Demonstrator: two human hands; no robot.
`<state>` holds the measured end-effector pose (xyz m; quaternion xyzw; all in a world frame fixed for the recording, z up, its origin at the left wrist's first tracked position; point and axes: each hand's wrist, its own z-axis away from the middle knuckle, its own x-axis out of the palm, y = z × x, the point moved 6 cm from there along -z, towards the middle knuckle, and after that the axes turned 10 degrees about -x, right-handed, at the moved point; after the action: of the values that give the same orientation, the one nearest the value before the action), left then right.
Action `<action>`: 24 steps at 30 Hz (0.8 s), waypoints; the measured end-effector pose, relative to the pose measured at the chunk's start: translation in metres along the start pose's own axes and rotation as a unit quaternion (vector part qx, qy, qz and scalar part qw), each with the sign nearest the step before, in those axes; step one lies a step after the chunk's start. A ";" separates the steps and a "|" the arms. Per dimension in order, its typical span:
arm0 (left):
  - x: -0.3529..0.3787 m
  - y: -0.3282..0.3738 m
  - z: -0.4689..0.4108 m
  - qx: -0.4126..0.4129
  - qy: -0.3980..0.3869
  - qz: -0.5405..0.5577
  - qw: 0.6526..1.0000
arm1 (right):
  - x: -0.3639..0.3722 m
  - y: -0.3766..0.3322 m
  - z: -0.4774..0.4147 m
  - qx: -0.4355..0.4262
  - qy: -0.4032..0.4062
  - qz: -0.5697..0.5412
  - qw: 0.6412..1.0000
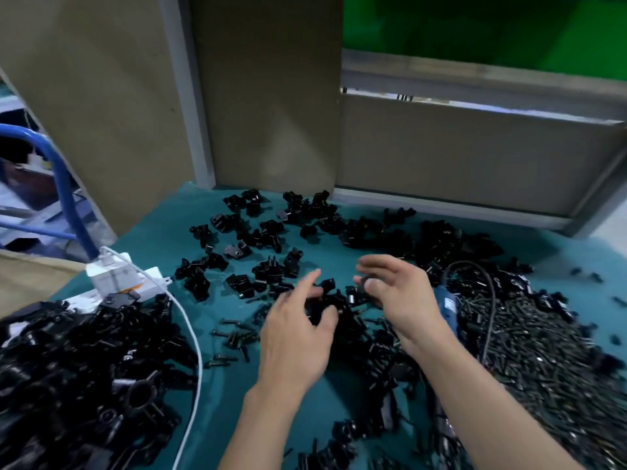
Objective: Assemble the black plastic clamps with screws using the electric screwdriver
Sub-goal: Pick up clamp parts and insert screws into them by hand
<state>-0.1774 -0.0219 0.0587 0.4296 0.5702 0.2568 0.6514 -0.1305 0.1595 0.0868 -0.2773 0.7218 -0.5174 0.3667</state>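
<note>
Pairs black clamps [271, 269] on the surface [163, 232].
Pinches one piece [363, 282] in right hand [397, 296], spreads left hand [295, 330] open over others, with electric screwdriver [448, 305] beside, probably for reach.

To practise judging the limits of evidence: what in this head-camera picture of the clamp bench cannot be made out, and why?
Head view:
Electric screwdriver: mostly hidden behind the right hand; only its blue body shows.
Small black piece the right hand pinches: too blurred to identify.
Left hand: motion blur hides whether it grips anything.
Clamp pile: cut off by left and bottom edges.
</note>
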 end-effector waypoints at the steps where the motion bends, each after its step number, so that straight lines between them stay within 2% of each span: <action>1: 0.008 0.004 0.008 -0.021 -0.063 0.040 0.997 | -0.002 0.001 0.014 0.035 0.027 -0.136 0.990; 2: 0.016 0.008 0.017 -0.041 -0.111 0.086 0.989 | -0.003 0.002 0.027 0.057 0.046 -0.226 0.971; 3: 0.022 0.009 0.024 -0.052 -0.127 0.120 0.983 | -0.003 0.003 0.040 0.069 0.062 -0.284 0.954; 5: 0.022 0.010 0.035 -0.052 -0.098 0.169 0.979 | -0.005 0.003 0.062 0.073 0.076 -0.327 0.939; 7: 0.018 0.006 0.044 -0.059 -0.056 0.178 0.981 | -0.006 0.005 0.079 0.071 0.058 -0.281 0.955; 10: 0.015 -0.001 0.055 -0.047 -0.049 0.179 0.982 | -0.011 0.001 0.094 0.065 -0.005 -0.148 0.987; 13: 0.013 0.002 0.063 -0.001 -0.049 0.181 0.982 | -0.016 -0.006 0.098 0.066 -0.038 -0.133 0.988; 15: 0.017 0.005 0.067 0.001 -0.101 0.237 0.966 | -0.018 -0.009 0.100 0.063 -0.037 -0.139 0.988; 17: 0.025 0.010 0.070 -0.029 -0.210 0.323 0.922 | -0.018 -0.009 0.103 0.068 -0.024 -0.158 0.985; 18: 0.028 0.011 0.070 -0.042 -0.251 0.335 0.907 | -0.018 -0.008 0.104 0.072 -0.026 -0.163 0.984; 19: 0.030 0.011 0.069 -0.052 -0.273 0.320 0.906 | -0.016 -0.007 0.106 0.080 -0.038 -0.161 0.983; 22: 0.037 0.005 0.061 -0.082 -0.273 0.296 0.912 | -0.016 -0.005 0.104 0.096 -0.106 -0.094 0.985; 24: 0.043 -0.003 0.051 -0.145 -0.230 0.343 0.899 | -0.030 -0.001 0.088 0.070 -0.130 0.063 0.987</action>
<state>-0.1193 -0.0016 0.0324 0.5463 0.1778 0.4386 0.6910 -0.0413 0.1346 0.0782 -0.2698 0.6461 -0.5021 0.5075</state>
